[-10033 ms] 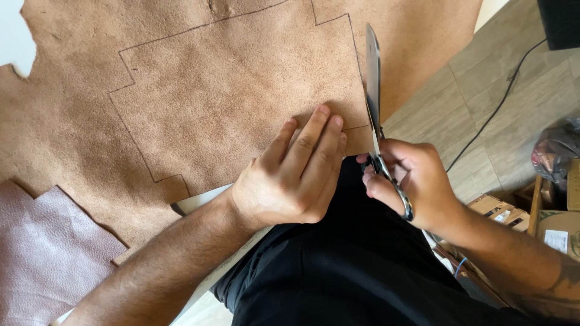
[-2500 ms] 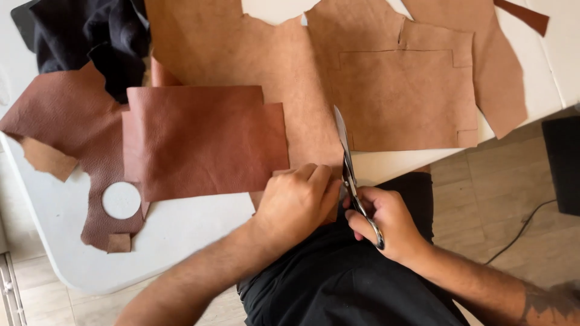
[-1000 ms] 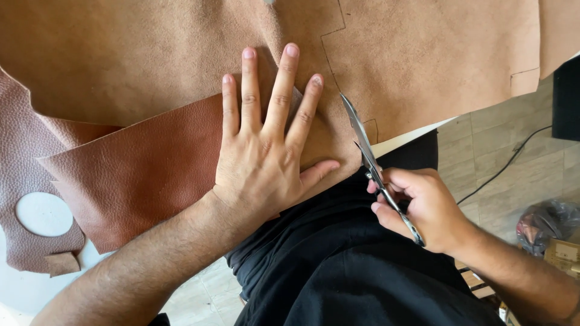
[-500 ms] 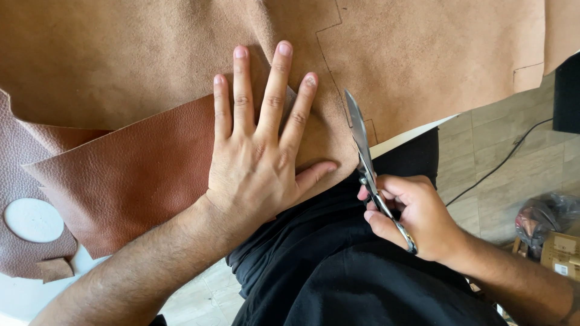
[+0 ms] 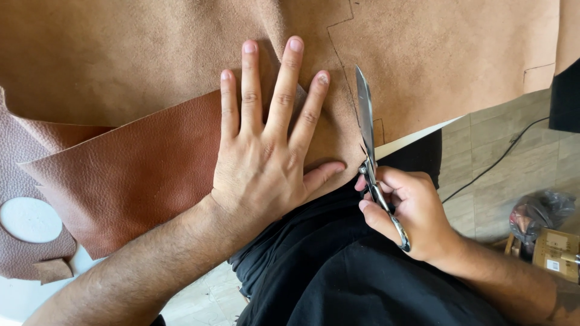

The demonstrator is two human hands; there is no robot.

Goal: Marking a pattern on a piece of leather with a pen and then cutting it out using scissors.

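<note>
My left hand [image 5: 266,151] lies flat with fingers spread on a large tan suede sheet [image 5: 151,54], pressing it down near its lower edge. My right hand [image 5: 405,211] grips a pair of steel scissors [image 5: 367,130] by the handles. The blades point up into the tan sheet, just right of a dark drawn line [image 5: 338,54] that runs up the sheet. The blades look nearly closed. A reddish-brown grained leather piece [image 5: 133,175] lies under the tan sheet, left of my left hand.
A darker brown leather piece with a round hole [image 5: 27,220] lies at the far left on the white table [image 5: 18,296]. Wooden floor [image 5: 495,181] with a black cable [image 5: 513,145] is on the right, plus a cardboard box [image 5: 556,253] and a bag.
The scissors have moved left and up, further into the tan sheet beside the drawn line. My left hand stays flat on the sheet.
</note>
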